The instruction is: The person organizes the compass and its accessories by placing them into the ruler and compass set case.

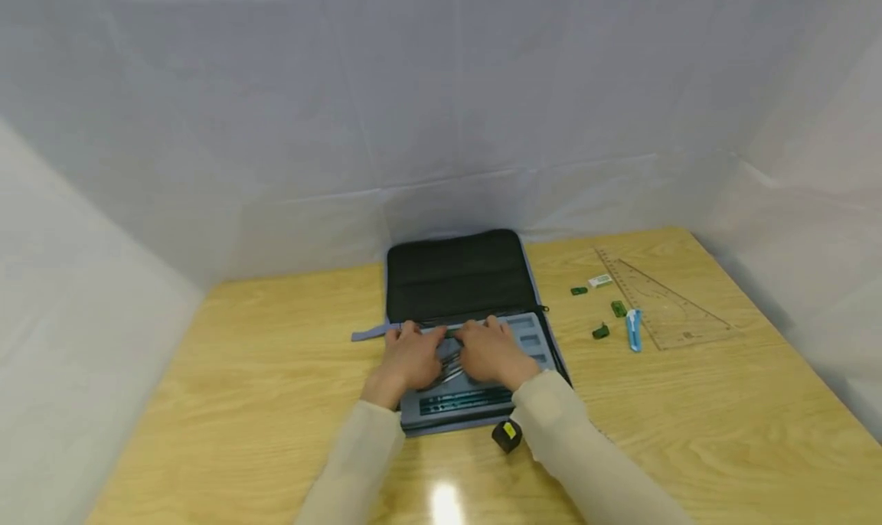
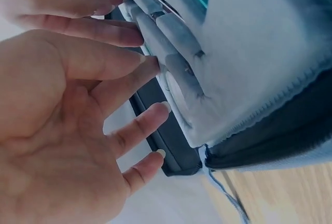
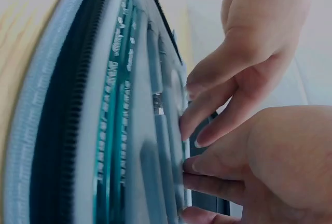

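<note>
Both hands are on the open case [image 1: 455,278], which sits on the table [image 1: 276,372] directly under them. Left hand [image 1: 411,357]: fingers loosely spread, only slightly bent, tips touching the far edge of the insert [image 2: 249,53]. Right hand [image 1: 491,350]: just beside it, fingers fairly straight, tips on the same edge. No firm grip visible on either; can't tell if anything sits under the tips. My read: paired fingertips spread the push evenly so the insert doesn't tip.

Lid lies flat beyond both hands, probably to keep the insert reachable.

Container: insert is moulded with slots. Two teal pencils [image 1: 465,400] lie side by side in the slot on the near side of the hands. Metal tool [image 1: 451,366] lies between the hands. Recesses [image 1: 531,341] line the insert right of the right hand.

Outside: black block [image 1: 507,435] near the right wrist, body side. Further right of the right hand: blue cutter [image 1: 634,331], clear set square [image 1: 671,318], white eraser [image 1: 600,280].
</note>
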A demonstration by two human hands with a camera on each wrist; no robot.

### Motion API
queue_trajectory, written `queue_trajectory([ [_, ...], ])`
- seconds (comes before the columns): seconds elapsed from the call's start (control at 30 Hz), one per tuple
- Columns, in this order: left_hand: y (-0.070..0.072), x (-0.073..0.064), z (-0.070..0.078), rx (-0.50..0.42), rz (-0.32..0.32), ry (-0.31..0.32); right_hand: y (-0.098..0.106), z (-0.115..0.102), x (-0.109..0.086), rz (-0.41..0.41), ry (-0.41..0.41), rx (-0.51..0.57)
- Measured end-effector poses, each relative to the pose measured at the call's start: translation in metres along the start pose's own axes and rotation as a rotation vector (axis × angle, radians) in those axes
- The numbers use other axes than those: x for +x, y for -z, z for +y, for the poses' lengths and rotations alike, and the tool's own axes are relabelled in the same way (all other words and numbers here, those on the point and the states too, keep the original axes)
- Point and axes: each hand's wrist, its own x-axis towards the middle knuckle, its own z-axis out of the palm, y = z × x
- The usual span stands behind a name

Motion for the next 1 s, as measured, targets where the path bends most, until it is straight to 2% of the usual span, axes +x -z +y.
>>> queue_trajectory([
  [0.2,-0.002,0.0,-0.007,-0.045,0.017,-0.033,0.0,-0.003,0.002,-0.003,-0.011,-0.067],
  [0.37,-0.008,-0.001,-0.012,-0.081,0.09,-0.048,-0.003,-0.005,0.004,-0.032,-0.024,-0.044],
  [0.53,-0.004,-0.003,-0.013,-0.092,0.132,-0.097,-0.003,-0.003,0.004,-0.019,-0.014,-0.016],
  [0.7,0.0,-0.002,-0.015,-0.082,0.161,-0.145,-0.001,0.006,0.003,0.048,0.029,0.074],
  [0.83,0.001,0.001,-0.017,-0.085,0.195,-0.189,0.004,0.02,0.001,0.135,0.073,0.132],
  [1.0,0.002,0.005,-0.019,-0.105,0.183,-0.213,0.011,0.047,-0.001,0.255,0.124,0.225],
])
